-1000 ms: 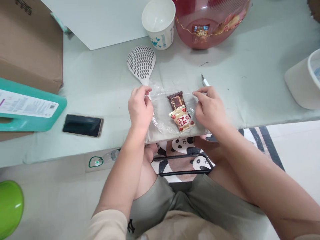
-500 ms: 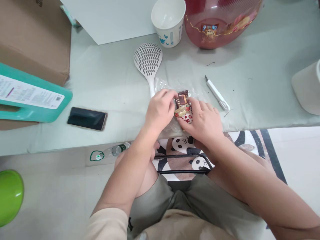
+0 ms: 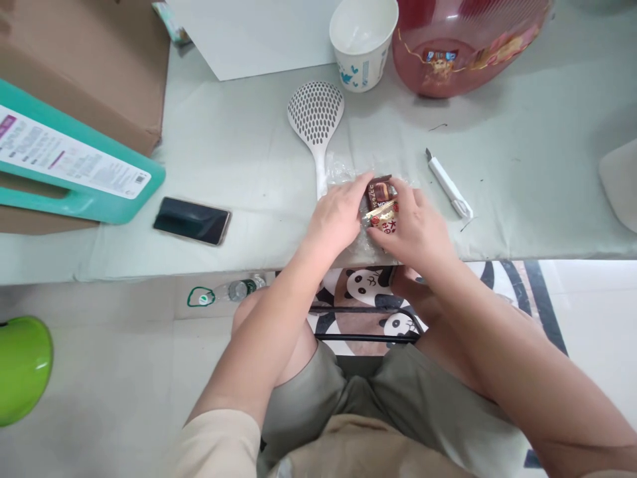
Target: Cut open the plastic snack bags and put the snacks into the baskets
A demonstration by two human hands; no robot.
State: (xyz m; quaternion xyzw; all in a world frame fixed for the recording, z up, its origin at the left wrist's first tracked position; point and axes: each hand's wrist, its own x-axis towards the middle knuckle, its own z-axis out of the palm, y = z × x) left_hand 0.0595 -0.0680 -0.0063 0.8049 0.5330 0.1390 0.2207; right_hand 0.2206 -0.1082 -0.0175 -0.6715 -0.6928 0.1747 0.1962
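Pale green cloth covers the table [image 3: 249, 153] in front of you, with a brown cardboard box [image 3: 99, 60] at its far left and a white board [image 3: 263, 33] just beside it. Farther right sits a see-through red bowl [image 3: 423, 76], while a teal container [image 3: 84, 156] with a printed label is near the left edge. Your white paper cup [image 3: 363, 56] is between the board and the bowl, and a white skimmer [image 3: 316, 113] lies just below it, handle toward you. Clear plastic [image 3: 338, 169] spreads beside that handle and reaches under your hands. Your left hand [image 3: 336, 216] has its fingers close together along the left side of the snacks; your right hand [image 3: 418, 226] has thumb and forefinger apart, with the snacks between them. You cannot tell whether either one is pinching. A phone [image 3: 193, 220] lies to your left, a small white knife [image 3: 448, 188] to your right. Between your hands, the cream packet [image 3: 387, 220] overlaps the lower end of the brown packet [image 3: 382, 192].
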